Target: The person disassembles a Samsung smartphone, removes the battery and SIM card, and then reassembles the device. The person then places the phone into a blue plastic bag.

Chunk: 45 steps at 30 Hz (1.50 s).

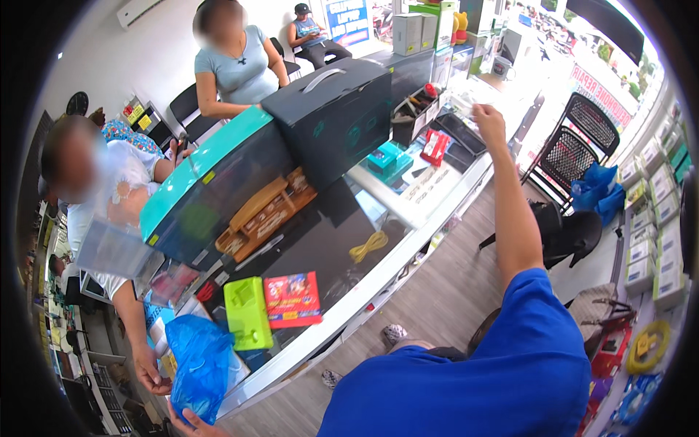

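A blue plastic bag [198, 364] sits at the near left end of the glass counter [306, 339]. My left hand [191, 424] is at its lower end, thumb and finger closed on the plastic, partly cut off by the picture's edge. Across the counter another person's hand [151, 373] is close to the same bag. Stretched far to the right, my right hand [489, 122] is over the counter's far end with its fingers curled together. What they hold, if anything, is too small to tell. Clear plastic [460, 100] and a dark tray [464, 142] are beside it.
On the counter are a lime-green tray [247, 313], a red printed pack [293, 298], a yellow cable [369, 247], a wooden holder [266, 211] and a small red packet [435, 147]. Large dark boxes [331, 116] stand along its far side. Black chairs [575, 135] are at right.
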Motion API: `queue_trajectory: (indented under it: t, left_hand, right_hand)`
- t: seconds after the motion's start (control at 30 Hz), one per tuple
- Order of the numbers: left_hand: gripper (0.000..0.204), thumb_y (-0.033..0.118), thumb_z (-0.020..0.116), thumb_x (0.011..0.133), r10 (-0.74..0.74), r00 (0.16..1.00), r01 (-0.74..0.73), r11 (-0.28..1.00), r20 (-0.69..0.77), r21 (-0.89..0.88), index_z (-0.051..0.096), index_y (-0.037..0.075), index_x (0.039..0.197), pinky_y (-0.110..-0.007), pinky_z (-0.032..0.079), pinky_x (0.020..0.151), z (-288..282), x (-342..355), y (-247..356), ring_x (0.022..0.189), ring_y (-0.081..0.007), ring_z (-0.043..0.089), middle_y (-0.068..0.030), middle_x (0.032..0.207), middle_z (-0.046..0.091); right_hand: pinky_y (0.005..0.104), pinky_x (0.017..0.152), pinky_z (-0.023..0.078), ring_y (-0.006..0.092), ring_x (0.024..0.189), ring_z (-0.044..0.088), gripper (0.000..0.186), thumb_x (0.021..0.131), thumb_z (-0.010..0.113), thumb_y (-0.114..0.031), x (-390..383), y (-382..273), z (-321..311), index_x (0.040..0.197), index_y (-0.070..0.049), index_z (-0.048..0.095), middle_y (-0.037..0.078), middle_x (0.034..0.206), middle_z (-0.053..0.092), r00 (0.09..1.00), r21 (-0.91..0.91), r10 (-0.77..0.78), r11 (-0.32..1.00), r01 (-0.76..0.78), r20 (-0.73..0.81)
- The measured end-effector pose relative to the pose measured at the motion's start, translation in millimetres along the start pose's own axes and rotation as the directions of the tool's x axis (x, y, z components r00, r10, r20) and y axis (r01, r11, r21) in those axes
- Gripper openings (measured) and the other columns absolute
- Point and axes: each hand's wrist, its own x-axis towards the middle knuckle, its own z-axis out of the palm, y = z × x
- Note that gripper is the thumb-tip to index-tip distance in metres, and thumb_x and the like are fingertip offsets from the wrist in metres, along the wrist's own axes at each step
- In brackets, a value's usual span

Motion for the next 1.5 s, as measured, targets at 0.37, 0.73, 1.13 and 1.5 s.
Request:
queue_trajectory:
  t: [0.37,0.73,1.13,1.5]
  left_hand:
    - [0.063,0.046,0.056,0.105,0.176,0.982,-0.161,0.968,-0.064,0.19,0.052,-0.009,0.137,-0.047,0.046,0.106,-8.8,-17.0,45.3,0.124,-0.0365,0.057,-0.0255,0.135,0.054]
    - [0.05,0.037,0.058,0.106,-0.015,0.988,0.036,0.99,-0.152,0.139,0.055,0.002,0.141,-0.04,0.042,0.109,2.2,-27.0,9.6,0.124,-0.0263,0.054,-0.0149,0.137,0.055]
    - [0.092,0.05,0.083,0.084,-0.364,0.908,0.361,0.931,-0.21,-0.054,0.039,0.008,0.153,-0.044,0.039,0.109,10.0,-44.0,39.7,0.131,-0.0263,0.044,-0.0148,0.145,0.041]
    - [0.033,0.025,0.067,0.102,-0.416,0.896,0.418,0.667,0.158,-0.616,0.056,-0.001,0.121,-0.022,0.049,0.081,19.6,-9.6,20.3,0.093,-0.0067,0.058,-0.0041,0.105,0.064]
  right_hand:
    - [0.0482,0.105,0.05,0.0355,0.131,0.055,0.041,0.093,0.067,-0.043,87.7,53.9,29.5,0.127,-0.019,0.073,0.009,0.14,0.063,0.843,-0.564,-0.406,0.627,0.538,0.352]
    - [0.0359,0.078,0.056,0.0269,0.087,0.075,0.04,0.105,0.054,-0.036,157.6,62.8,-51.1,0.124,-0.005,0.07,0.013,0.103,0.076,0.846,-0.069,-0.471,0.88,0.47,-0.251]
    - [0.0448,0.102,0.052,0.0292,0.127,0.057,0.047,0.105,0.05,-0.022,-33.8,-24.5,-57.8,0.144,0.003,0.05,0.021,0.14,0.055,0.905,0.764,-0.276,0.641,-0.076,0.322]
    - [0.0351,0.065,0.055,0.0253,0.078,0.067,0.03,0.081,0.072,-0.002,-490.7,-293.8,47.2,0.111,-0.001,0.069,0.011,0.094,0.068,-0.168,0.851,-0.973,0.047,0.524,0.157]
